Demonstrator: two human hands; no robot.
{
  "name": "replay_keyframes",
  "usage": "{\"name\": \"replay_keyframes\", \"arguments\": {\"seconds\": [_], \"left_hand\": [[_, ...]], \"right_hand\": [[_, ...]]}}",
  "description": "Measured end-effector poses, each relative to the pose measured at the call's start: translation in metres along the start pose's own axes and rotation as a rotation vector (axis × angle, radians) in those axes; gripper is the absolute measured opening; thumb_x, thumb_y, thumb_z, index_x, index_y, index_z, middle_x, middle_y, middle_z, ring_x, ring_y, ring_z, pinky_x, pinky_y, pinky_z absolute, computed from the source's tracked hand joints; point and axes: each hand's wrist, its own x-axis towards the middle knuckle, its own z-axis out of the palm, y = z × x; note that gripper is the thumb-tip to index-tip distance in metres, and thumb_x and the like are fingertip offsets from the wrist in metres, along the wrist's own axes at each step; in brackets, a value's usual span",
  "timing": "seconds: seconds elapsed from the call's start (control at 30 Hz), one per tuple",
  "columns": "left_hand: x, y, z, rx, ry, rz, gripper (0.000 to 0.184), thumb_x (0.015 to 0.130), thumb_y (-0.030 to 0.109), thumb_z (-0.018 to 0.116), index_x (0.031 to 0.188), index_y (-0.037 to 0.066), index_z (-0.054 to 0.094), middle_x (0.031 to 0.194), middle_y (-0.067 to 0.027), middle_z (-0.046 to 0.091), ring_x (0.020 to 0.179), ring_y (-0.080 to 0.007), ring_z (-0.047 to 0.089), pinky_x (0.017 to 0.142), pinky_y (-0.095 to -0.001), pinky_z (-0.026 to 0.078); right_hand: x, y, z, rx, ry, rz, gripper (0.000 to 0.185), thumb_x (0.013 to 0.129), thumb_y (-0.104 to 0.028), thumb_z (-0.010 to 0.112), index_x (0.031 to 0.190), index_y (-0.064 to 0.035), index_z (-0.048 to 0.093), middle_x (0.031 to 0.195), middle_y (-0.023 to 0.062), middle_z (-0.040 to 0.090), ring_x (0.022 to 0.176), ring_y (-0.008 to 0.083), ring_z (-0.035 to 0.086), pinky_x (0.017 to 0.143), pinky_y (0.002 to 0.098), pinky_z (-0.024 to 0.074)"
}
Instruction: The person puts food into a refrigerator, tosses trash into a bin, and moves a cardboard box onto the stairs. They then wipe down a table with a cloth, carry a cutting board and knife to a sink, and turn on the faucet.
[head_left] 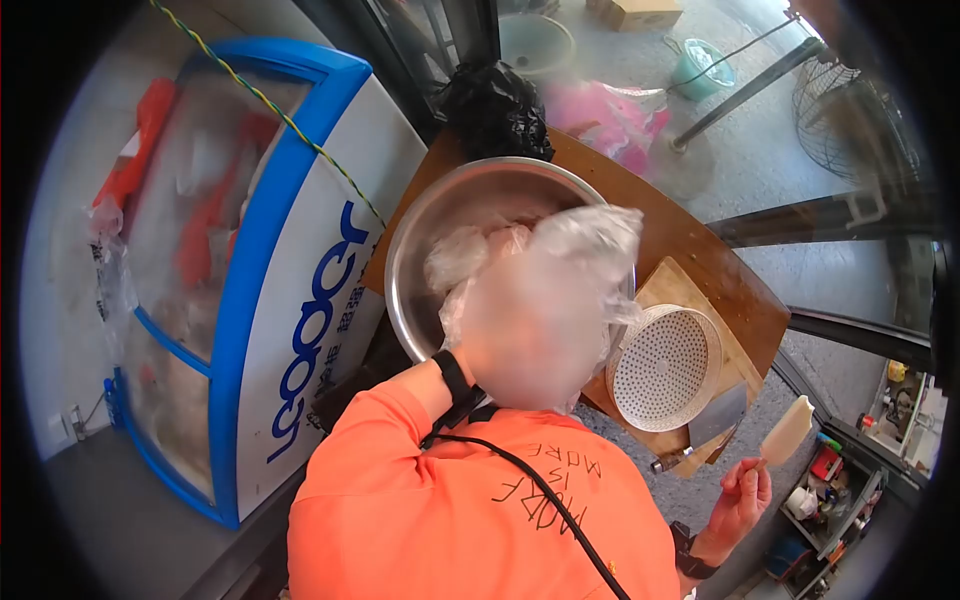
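Observation:
My left hand is raised in front of my orange shirt, at a clear plastic bag lifted over the rim of a large steel bowl. A blurred patch hides its fingers and most of the bag's contents, but the bag is held up at this hand. More clear bags with pinkish contents lie inside the bowl. Out to the right, my right hand pinches the stick of a pale ice cream bar, which points upward.
The bowl stands on a brown wooden table. Beside it are a white perforated basket, a cutting board and a cleaver. A black bag sits behind. A blue-framed freezer stands left; shelves stand right.

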Motion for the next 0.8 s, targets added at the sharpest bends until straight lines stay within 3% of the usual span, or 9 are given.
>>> {"name": "replay_keyframes", "arguments": {"seconds": [0.13,0.2,0.27,0.37,0.43,0.5,0.63,0.73,0.8], "left_hand": [[0.012,-0.049,-0.013,-0.035,0.457,0.082,0.020,0.065,0.016,0.062,0.081,0.006,0.058,0.072,-0.0134,0.060,0.070,-0.0287,0.059,0.065,-0.0349,0.045],[0.001,-0.036,-0.046,-0.017,0.637,-0.273,0.022,0.064,0.016,0.063,0.084,0.006,0.058,0.084,-0.0149,0.060,0.078,-0.0279,0.058,0.069,-0.0367,0.045],[-0.003,-0.040,-0.067,0.364,0.747,-0.328,0.028,0.063,0.017,0.064,0.088,0.006,0.058,0.101,-0.0155,0.055,0.091,-0.0302,0.054,0.079,-0.0385,0.043],[0.005,-0.033,-0.084,0.661,0.735,-0.320,0.043,0.059,0.018,0.068,0.099,0.007,0.055,0.110,-0.0143,0.049,0.098,-0.0338,0.049,0.088,-0.0382,0.038],[0.028,-0.076,-0.092,0.483,0.735,-0.245,0.059,0.056,0.019,0.071,0.110,0.008,0.049,0.112,-0.0134,0.050,0.101,-0.0364,0.048,0.092,-0.0360,0.036],[0.041,-0.085,-0.098,-0.096,0.548,-0.227,0.069,0.057,0.020,0.072,0.118,0.008,0.041,0.119,-0.0138,0.046,0.107,-0.0355,0.045,0.093,-0.0344,0.035],[0.045,-0.060,-0.100,-0.046,0.354,-0.203,0.053,0.063,0.019,0.069,0.111,0.006,0.050,0.106,-0.0178,0.055,0.098,-0.0294,0.054,0.084,-0.0331,0.042],[0.010,0.026,-0.065,0.304,0.103,0.101,0.034,0.064,0.017,0.068,0.095,0.006,0.060,0.085,-0.0193,0.060,0.081,-0.0306,0.059,0.075,-0.0355,0.046],[0.016,-0.002,-0.005,0.513,0.245,0.479,0.034,0.060,0.015,0.067,0.093,0.006,0.060,0.083,-0.0191,0.060,0.079,-0.0322,0.058,0.074,-0.0370,0.046]], "right_hand": [[0.000,-0.002,0.001,-0.003,0.005,0.009,0.019,0.082,-0.012,0.053,0.094,0.0026,0.056,0.081,0.0060,0.056,0.059,0.0097,0.044,0.051,0.0208,0.0345],[0.001,-0.001,0.002,0.007,-0.014,0.015,0.019,0.082,-0.012,0.053,0.094,0.0027,0.056,0.082,0.0062,0.056,0.059,0.0097,0.044,0.052,0.0208,0.0346],[0.002,-0.001,0.006,-0.006,0.051,0.016,0.019,0.082,-0.012,0.053,0.093,0.0029,0.056,0.082,0.0062,0.056,0.059,0.0096,0.044,0.052,0.0207,0.0347],[0.003,0.000,0.008,0.015,0.037,0.028,0.019,0.081,-0.012,0.053,0.093,0.0029,0.056,0.082,0.0059,0.056,0.059,0.0094,0.044,0.052,0.0205,0.0346],[0.003,0.000,0.009,0.009,0.029,0.029,0.019,0.082,-0.012,0.053,0.093,0.0023,0.056,0.078,0.0047,0.055,0.059,0.0090,0.044,0.052,0.0207,0.0353],[0.004,0.000,0.009,0.000,0.025,0.029,0.018,0.082,-0.012,0.053,0.094,0.0017,0.056,0.075,0.0036,0.055,0.059,0.0086,0.044,0.053,0.0209,0.0359],[0.004,-0.001,0.006,0.008,-0.047,0.045,0.018,0.082,-0.012,0.053,0.094,0.0017,0.056,0.073,0.0029,0.054,0.058,0.0083,0.043,0.053,0.0204,0.0356],[0.004,0.000,0.009,0.015,-0.055,0.056,0.018,0.082,-0.012,0.053,0.094,0.0018,0.056,0.072,0.0027,0.054,0.058,0.0082,0.043,0.052,0.0204,0.0353],[0.007,0.000,0.011,0.018,-0.063,0.057,0.018,0.082,-0.012,0.053,0.094,0.0019,0.056,0.072,0.0026,0.054,0.058,0.0082,0.043,0.052,0.0205,0.0352]]}}
